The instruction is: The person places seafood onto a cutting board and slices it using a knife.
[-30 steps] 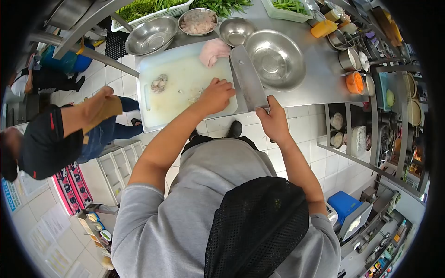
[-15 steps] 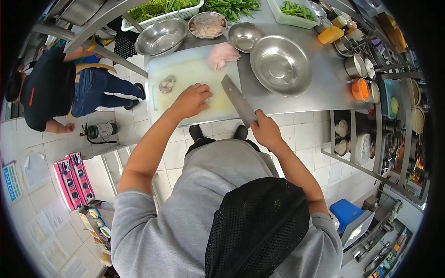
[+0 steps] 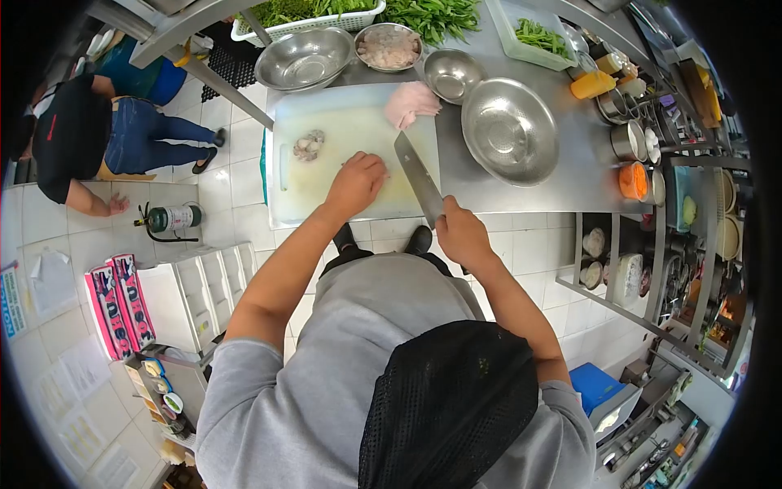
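Note:
My right hand [image 3: 461,230] is wrapped round the handle of a broad cleaver [image 3: 419,175], whose blade points up and left over the right part of the white cutting board [image 3: 287,186]. On the same board rests my left hand [image 3: 357,184], fingers curled together; what lies under them is too hidden to make out. A small pile of greyish, shrimp-like pieces [image 3: 309,145] sits at the board's left. Pale pink meat or a cloth-like piece [image 3: 411,104] lies at its upper right corner, just beyond the blade tip.
Metal bowls [image 3: 510,130] stand right of and behind the board, one holding pale pieces [image 3: 388,47]. Leafy greens [image 3: 429,18] and a green-filled tub [image 3: 533,50] are at the back. A metal post [image 3: 220,85] rises at left. Another person [image 3: 122,134] stands beyond it.
The cleaver has swung from the board's right edge to over it, tilting left. My left hand has moved slightly left on the board. The other person has turned and moved farther off.

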Available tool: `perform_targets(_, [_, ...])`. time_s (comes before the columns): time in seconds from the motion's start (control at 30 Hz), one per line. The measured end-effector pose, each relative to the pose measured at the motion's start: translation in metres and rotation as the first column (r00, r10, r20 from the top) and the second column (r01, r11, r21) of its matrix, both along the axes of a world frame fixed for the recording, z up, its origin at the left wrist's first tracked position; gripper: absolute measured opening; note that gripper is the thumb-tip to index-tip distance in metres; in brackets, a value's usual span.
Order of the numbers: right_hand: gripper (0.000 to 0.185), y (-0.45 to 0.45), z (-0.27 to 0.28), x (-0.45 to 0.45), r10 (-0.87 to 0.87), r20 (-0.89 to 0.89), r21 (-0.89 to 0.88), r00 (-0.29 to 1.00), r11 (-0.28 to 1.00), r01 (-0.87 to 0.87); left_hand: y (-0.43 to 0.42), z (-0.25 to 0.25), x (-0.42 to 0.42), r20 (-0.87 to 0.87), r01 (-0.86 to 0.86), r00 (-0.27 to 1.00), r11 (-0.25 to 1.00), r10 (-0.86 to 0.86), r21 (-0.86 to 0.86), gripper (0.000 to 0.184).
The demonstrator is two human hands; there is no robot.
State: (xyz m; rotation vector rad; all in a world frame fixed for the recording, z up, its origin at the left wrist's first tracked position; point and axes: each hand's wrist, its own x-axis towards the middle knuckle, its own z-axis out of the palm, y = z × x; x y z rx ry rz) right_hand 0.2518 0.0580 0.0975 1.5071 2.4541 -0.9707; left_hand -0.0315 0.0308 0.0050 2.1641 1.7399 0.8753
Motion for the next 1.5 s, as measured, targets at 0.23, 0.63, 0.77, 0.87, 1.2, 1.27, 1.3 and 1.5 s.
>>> perform_targets(0.23, [0.028,-0.002,0.016,-0.005,-0.022,-0.031,-0.029,0.999,0.999,0.021,0.001,0.019,-0.008,0.245,-0.137,0.962,0.989,0.119,0.058,0.012])
perform_targets(0.63, [0.025,0.001,0.027,0.003,-0.006,-0.172,0.008,0.985,1.0,0.007,0.003,0.021,-0.013,-0.08,0.015,0.997,0.998,-0.01,0.056,0.019])
perform_targets(0.77, [0.025,-0.001,0.013,0.003,-0.024,-0.097,0.046,0.995,0.999,0.029,0.012,0.022,-0.012,0.09,-0.133,0.987,0.991,0.13,0.029,0.022])
perform_targets(0.87, [0.028,-0.001,0.006,0.0,0.03,0.034,0.033,0.999,0.999,-0.031,0.009,0.016,-0.007,0.076,-0.075,0.994,0.994,0.081,-0.073,0.025])
perform_targets(1.2, [0.03,-0.006,0.036,-0.007,0.128,0.081,0.097,0.988,0.986,-0.135,0.006,0.014,0.006,0.234,-0.106,0.965,0.992,0.119,-0.066,0.015])
perform_targets(1.27, [0.029,-0.006,0.039,-0.012,0.145,0.09,0.102,0.985,0.983,-0.154,0.008,0.009,0.007,0.213,-0.108,0.97,0.993,0.113,-0.035,0.013])
perform_targets(1.3, [0.027,-0.007,0.037,-0.015,0.176,0.1,0.092,0.979,0.978,-0.185,0.008,0.006,0.009,0.19,-0.106,0.976,0.994,0.105,-0.005,0.011])
perform_targets(1.5, [0.024,-0.014,-0.015,-0.051,0.188,0.149,0.048,0.971,0.979,-0.197,0.007,-0.011,0.006,0.161,-0.041,0.986,0.999,0.036,0.03,0.012])
